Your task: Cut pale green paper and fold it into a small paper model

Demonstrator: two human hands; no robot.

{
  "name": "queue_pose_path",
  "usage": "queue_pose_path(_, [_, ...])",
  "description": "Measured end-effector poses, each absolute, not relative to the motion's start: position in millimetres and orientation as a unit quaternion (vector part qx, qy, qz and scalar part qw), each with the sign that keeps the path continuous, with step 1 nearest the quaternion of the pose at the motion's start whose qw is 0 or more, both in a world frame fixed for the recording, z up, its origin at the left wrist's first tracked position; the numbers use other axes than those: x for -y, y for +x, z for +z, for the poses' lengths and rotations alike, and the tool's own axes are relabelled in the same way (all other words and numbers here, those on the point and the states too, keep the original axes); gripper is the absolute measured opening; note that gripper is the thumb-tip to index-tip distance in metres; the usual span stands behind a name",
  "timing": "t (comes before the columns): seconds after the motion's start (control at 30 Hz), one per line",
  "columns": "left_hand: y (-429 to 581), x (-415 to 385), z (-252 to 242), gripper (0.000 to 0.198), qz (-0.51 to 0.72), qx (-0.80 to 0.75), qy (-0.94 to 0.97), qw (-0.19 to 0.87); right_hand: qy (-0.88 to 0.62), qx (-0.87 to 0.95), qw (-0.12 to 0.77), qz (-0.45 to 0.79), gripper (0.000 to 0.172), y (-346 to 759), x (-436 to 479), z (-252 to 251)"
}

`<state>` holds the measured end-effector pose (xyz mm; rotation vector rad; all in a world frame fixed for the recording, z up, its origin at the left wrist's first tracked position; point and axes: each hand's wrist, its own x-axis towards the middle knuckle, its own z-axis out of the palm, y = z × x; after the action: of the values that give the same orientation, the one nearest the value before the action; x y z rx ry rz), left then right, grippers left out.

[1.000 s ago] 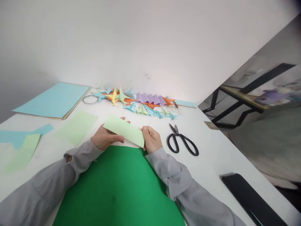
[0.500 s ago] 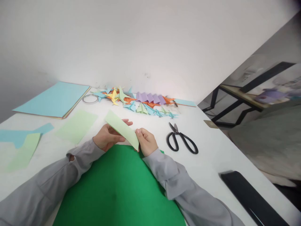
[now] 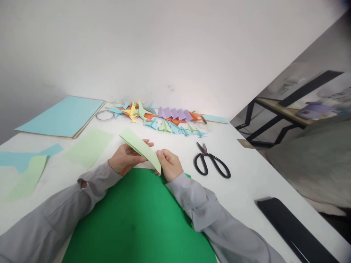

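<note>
A folded strip of light green paper (image 3: 141,148) is held slantwise above the far edge of a green sheet (image 3: 137,215). My left hand (image 3: 126,159) grips its lower edge, thumb in front and fingers behind, some fingertips showing past the strip. At the strip's right end, my right hand (image 3: 170,164) pinches the paper between thumb and fingers. A gap shows between the strip's layers along the lower edge. To the right of my right hand lie black-handled scissors (image 3: 211,160), blades partly apart.
Along the wall lie several folded paper figures (image 3: 133,112) and a purple pleated paper (image 3: 175,114). A stack of coloured sheets (image 3: 60,115) is at the back left, beside a thin ring (image 3: 105,115). Green paper (image 3: 89,146) and blue scraps (image 3: 19,159) lie left. A long black object (image 3: 294,228) is front right.
The green strip has shifted slightly left and tilted, and the gap between its layers shows more. My right hand has moved a little left with it. My left hand stays nearly in place.
</note>
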<state>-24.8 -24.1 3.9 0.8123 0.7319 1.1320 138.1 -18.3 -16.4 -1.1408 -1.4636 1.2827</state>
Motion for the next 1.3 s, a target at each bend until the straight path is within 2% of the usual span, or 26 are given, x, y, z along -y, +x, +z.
queue_pose_path(0.17, [-24.6, 25.8, 7.0, 0.049, 0.492, -0.321, 0.361, 0.725, -0.453, 0.560, 0.463, 0.516, 0.042, 137.9, 16.0, -17.7])
queue_pose_path(0.33, [-22.8, 27.7, 5.6, 0.040, 0.399, -0.334, 0.436, 0.735, -0.422, 0.526, 0.468, 0.571, 0.044, 138.5, 16.0, -11.6])
queue_pose_path(0.53, [-18.0, 28.4, 4.6, 0.044, 0.354, -0.347, 0.529, 0.689, -0.375, 0.514, 0.469, 0.613, 0.059, 140.5, 15.7, -9.1])
queue_pose_path(0.63, [-16.9, 27.1, 4.5, 0.043, 0.343, -0.346, 0.546, 0.681, -0.364, 0.539, 0.463, 0.602, 0.060, 140.6, 14.2, -12.2])
queue_pose_path(0.8, [-17.6, 26.5, 4.0, 0.036, 0.349, -0.344, 0.525, 0.696, -0.339, 0.542, 0.477, 0.604, 0.048, 141.2, 13.9, -14.5])
queue_pose_path(1.03, [-19.7, 26.6, 2.8, 0.033, 0.430, -0.342, 0.406, 0.730, -0.354, 0.448, 0.520, 0.636, 0.027, 144.9, 11.4, -14.2])
queue_pose_path(1.3, [-17.7, 24.6, -1.0, 0.029, 0.445, -0.390, 0.374, 0.714, -0.339, 0.408, 0.533, 0.659, 0.025, 144.1, 10.9, -13.5])
